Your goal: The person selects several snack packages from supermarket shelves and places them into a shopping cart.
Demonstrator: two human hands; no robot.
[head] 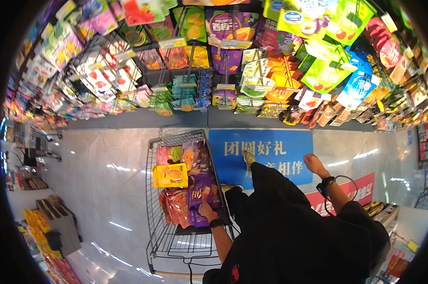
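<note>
My left hand [206,210] is over the shopping cart [148,198], its index finger extended against a purple snack bag [198,188]. Whether the fingers grip that bag cannot be made out. Beside it in the cart lie a yellow dried mango bag [170,175], red-pink snack bags [176,207] and a pink bag with a green picture [166,155]. More purple packs are partly under my left hand. My right hand [314,165] hangs away from the cart on the right, above a blue floor sticker [224,174]. Its fingers are loosely curled, with nothing visible in them.
Ahead stands a rack with hanging snack bags, including green pouches [327,71] and purple prune bags [231,25]. A dark shelf base [139,120] runs along the floor. Display boxes [54,220] stand at left, and a low stand [381,213] at right.
</note>
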